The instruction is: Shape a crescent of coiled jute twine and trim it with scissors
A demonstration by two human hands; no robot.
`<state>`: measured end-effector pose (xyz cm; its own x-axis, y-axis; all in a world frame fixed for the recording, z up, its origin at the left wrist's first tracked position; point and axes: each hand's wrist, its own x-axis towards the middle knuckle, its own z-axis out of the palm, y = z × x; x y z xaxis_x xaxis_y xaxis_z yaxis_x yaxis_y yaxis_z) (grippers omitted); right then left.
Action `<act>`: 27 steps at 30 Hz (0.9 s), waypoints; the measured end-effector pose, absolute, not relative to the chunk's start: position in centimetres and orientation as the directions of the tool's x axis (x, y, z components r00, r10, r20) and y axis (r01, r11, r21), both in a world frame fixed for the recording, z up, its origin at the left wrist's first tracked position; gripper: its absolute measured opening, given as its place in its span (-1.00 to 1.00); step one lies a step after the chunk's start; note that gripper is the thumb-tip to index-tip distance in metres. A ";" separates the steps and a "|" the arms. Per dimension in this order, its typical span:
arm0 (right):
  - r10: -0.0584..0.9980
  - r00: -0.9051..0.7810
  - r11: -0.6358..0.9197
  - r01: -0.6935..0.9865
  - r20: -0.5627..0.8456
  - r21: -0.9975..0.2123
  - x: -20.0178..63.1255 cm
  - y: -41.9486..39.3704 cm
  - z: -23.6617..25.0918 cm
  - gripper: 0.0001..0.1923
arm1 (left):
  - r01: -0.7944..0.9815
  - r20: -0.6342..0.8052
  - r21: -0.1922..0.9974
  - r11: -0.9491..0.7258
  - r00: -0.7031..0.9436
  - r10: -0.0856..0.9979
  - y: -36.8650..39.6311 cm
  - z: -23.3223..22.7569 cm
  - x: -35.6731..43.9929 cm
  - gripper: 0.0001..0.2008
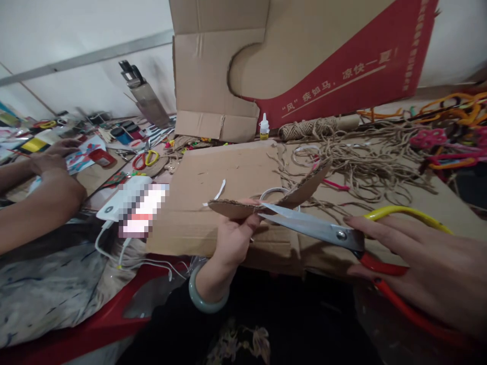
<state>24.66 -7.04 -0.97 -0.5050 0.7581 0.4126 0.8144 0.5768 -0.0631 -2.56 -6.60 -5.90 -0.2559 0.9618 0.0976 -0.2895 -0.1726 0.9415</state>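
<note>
My left hand (234, 238) grips a curved piece of cardboard (310, 185) near its middle, thumb in front. Its two ends spread out to either side of my fingers. In my right hand (426, 258) is a pair of scissors (304, 220) with one yellow and one red handle. The blades point left, slightly parted, with their tips at the cardboard's edge close to my left thumb. Whether the blades bite into the cardboard I cannot tell. Under both hands lies a flat cardboard sheet (182, 223), with a thin white strip (219, 189) on it.
Loose brown twine (365, 170) spreads at the right, beside a twine roll (312, 128). A small glue bottle (264, 126) stands before a large upright cardboard panel (205, 76). At left are a power bank (124, 197), other scissors (145, 159), a tilted bottle (146, 96) and another person's arms (49, 187).
</note>
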 end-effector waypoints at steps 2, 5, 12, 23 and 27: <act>0.668 -0.611 0.645 0.760 0.425 0.079 24.0 -7.1 -0.9 -0.53 | -0.304 0.105 0.936 -0.177 -0.237 0.966 -6.6 -6.0 -2.6 -0.81; 0.622 -0.649 0.647 0.741 0.439 0.178 23.2 -7.2 -0.9 -0.54 | -0.321 0.128 0.927 -0.193 -0.212 0.969 -6.6 -5.9 -2.6 -0.82; 0.620 -0.657 0.671 0.727 0.429 0.143 22.9 -7.3 -1.1 -0.56 | -0.331 0.126 0.922 -0.203 -0.241 0.962 -6.5 -5.9 -2.4 -0.82; 0.689 -0.603 0.615 0.780 0.402 0.116 23.0 -8.0 -1.9 -0.48 | -0.057 0.280 0.946 -0.320 -0.359 0.891 -6.9 -5.5 -2.1 -0.88; 0.721 -0.573 0.570 0.810 0.389 0.137 23.6 -8.2 -2.2 -0.45 | 0.023 0.353 0.928 -0.371 -0.363 0.862 -7.1 -5.8 -2.1 -0.86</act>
